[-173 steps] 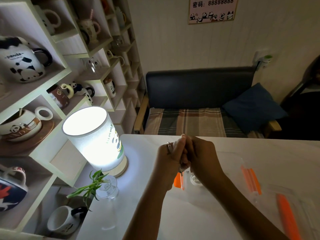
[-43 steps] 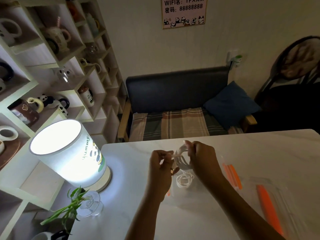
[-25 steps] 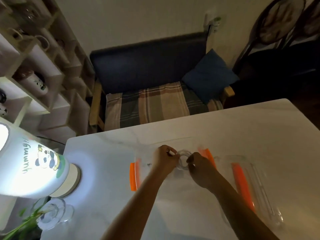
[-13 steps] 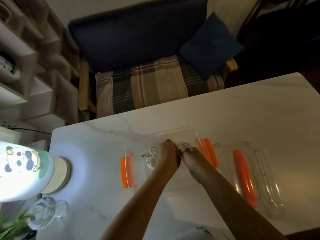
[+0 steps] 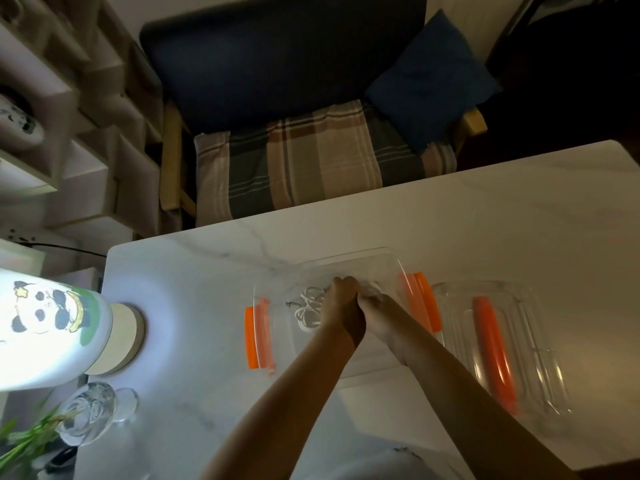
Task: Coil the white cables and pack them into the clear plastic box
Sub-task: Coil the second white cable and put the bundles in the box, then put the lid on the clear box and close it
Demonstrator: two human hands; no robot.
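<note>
White marble-patterned tabletop fills the lower part of the view, lit from the left by a glowing panda lamp, with a small glass vase holding green leaves beside the lamp's base. Beyond the far edge stands a dark bench with a plaid cushion and a blue pillow. On the table sits the clear plastic box, open, with orange clips on its left and right ends. Its clear lid, with an orange strip, lies just to the right of it. Both hands reach down into the box, pressed together: the left hand and the right hand are curled closed, and what exactly they grip cannot be told. A coiled white cable lies in the box, just left of the left hand.
</note>
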